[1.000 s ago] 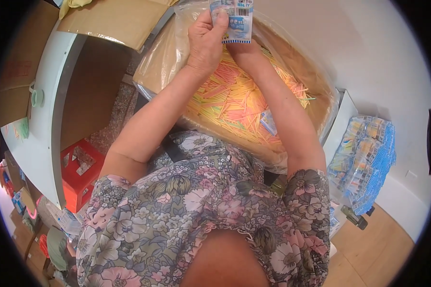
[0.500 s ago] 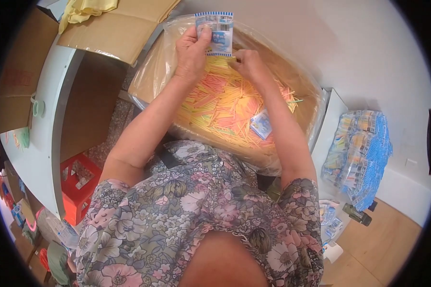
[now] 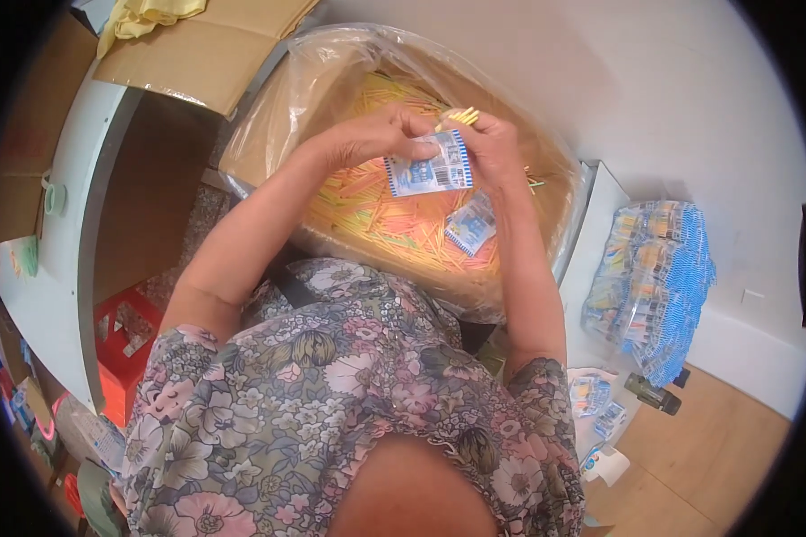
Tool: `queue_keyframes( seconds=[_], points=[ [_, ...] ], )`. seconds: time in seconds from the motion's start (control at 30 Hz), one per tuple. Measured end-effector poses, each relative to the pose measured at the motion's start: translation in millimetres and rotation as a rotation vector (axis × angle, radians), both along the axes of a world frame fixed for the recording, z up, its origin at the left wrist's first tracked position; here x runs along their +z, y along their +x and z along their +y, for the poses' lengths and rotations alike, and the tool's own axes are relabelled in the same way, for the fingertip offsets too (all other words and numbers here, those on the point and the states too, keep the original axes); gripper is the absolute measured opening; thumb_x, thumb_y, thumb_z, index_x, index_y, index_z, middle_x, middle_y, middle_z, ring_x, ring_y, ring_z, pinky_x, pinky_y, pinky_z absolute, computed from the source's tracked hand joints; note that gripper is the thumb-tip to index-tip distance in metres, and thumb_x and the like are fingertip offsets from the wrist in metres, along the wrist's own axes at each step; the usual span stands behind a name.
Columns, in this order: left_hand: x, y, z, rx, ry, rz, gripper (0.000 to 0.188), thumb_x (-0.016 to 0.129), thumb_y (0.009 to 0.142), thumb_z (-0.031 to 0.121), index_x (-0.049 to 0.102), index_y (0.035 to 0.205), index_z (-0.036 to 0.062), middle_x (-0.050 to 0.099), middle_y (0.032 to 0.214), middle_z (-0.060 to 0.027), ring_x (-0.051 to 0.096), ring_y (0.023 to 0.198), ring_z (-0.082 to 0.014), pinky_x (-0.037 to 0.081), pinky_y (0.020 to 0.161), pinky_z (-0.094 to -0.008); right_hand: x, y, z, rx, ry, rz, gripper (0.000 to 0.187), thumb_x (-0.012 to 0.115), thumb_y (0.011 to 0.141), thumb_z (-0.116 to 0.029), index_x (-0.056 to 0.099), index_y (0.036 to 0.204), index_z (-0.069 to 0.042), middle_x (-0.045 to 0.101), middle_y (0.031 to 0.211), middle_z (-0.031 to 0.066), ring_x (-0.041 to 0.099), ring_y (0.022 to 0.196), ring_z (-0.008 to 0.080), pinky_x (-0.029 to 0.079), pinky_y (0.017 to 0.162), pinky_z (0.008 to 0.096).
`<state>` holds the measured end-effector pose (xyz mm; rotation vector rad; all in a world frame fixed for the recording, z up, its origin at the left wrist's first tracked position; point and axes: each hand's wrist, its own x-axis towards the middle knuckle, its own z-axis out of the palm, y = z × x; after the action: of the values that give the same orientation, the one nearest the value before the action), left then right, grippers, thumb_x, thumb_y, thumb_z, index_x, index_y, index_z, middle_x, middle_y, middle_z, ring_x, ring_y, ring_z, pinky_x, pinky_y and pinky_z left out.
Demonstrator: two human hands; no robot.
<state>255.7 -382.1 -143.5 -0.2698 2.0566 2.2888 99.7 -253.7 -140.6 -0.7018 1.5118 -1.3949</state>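
My left hand (image 3: 387, 132) pinches packet (image 3: 412, 179); right hand (image 3: 497, 152) grips yellow sticks (image 3: 462, 116), not yet inside. Second packet (image 3: 472, 224), contents unclear, lies on loose sticks (image 3: 381, 215).

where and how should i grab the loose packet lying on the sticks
Probably pinch the loose packet by its striped lower-left edge, coming from the left: that edge lies exposed on the sticks, while the right forearm crowds its other side.
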Motion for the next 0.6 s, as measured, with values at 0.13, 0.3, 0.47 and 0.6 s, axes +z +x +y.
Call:
queue_keyframes(
  seconds=[0.13, 0.3, 0.47, 0.6],
  points=[
    [-3, -1, 3, -0.054, 0.044, -0.029, 0.017, 0.064, 0.083, 0.014, 0.067, 0.089, -0.0007, 0.063, 0.081, 0.0014, 0.054, 0.076, -0.0055, 0.045, 0.072, -0.0237, 1, 16, 12, 0.002, 0.004, 0.034, 0.016, 0.066, 0.081, -0.008, 0.065, 0.093, 0.002, 0.065, 0.084, 0.0058, 0.061, 0.071, 0.0107, 0.05, 0.061, 0.0229],
    [-14, -4, 4, -0.097, -0.029, 0.183, 0.017, 0.065, 0.083, 0.015, 0.066, 0.084, -0.0027, 0.059, 0.073, 0.0011, 0.053, 0.068, -0.0056, 0.046, 0.062, -0.0238, 9, 24, 16, 0.0, -0.113, 0.281, 0.022, 0.064, 0.081, -0.008, 0.063, 0.1, 0.002, 0.063, 0.099, 0.0075, 0.059, 0.092, 0.0148, 0.048, 0.077, 0.0256],
    [-16, -4, 4, -0.101, -0.087, 0.201, 0.017, 0.065, 0.083, 0.013, 0.066, 0.084, -0.0034, 0.061, 0.072, -0.0003, 0.054, 0.066, -0.0066, 0.047, 0.062, -0.0242, 12, 26, 23, 0.036, -0.196, 0.873, 0.032, 0.058, 0.087, -0.014, 0.057, 0.115, 0.0, 0.061, 0.107, 0.0086, 0.054, 0.107, 0.0188, 0.042, 0.091, 0.0295],
    [-22, -5, 9, -0.072, -0.105, 0.234, 0.016, 0.066, 0.082, 0.011, 0.066, 0.085, -0.0037, 0.063, 0.07, -0.0023, 0.055, 0.066, -0.007, 0.047, 0.062, -0.0249, 6, 32, 21, 0.005, -0.237, 0.669, 0.029, 0.057, 0.088, -0.018, 0.06, 0.111, -0.001, 0.063, 0.101, 0.0104, 0.057, 0.098, 0.016, 0.045, 0.084, 0.029]
  ],
)
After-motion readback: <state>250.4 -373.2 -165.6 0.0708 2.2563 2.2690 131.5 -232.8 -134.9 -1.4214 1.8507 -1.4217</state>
